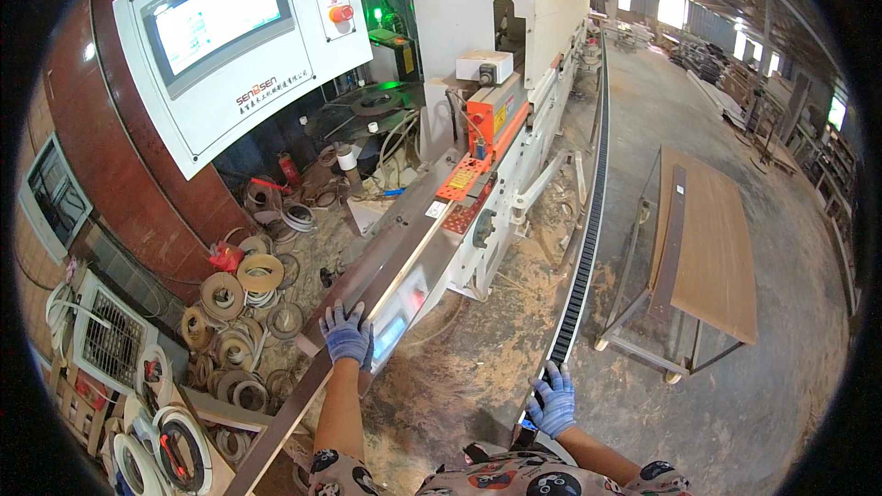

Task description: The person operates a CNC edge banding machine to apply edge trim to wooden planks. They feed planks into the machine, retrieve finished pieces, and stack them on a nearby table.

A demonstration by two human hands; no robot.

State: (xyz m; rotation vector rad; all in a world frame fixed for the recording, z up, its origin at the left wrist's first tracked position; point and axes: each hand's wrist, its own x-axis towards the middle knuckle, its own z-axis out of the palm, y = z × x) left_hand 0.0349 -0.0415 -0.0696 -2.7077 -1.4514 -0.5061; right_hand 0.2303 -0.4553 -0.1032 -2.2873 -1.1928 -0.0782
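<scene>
A long, narrow brown strip of board [283,424] with a pale edge runs from beside my left arm up along the brown-topped infeed of a long white machine [496,23]. My left hand [345,335], in a blue-grey glove, lies on this strip with its fingers stretched forward. The strip points toward an orange guard plate [459,180] on the machine. At the right, my right hand [554,401], gloved alike, rests on the near end of a long rail with a black ribbed track [577,289]. Its fingers are spread over the rail and hold nothing loose.
A control panel [317,60] with a lit screen and buttons hangs upper left. Several edge-band rolls [260,273] lie on the floor below it. A wheeled metal rack [634,349] at the right carries brown boards [712,239]. Sawdust covers the floor between machine and rail.
</scene>
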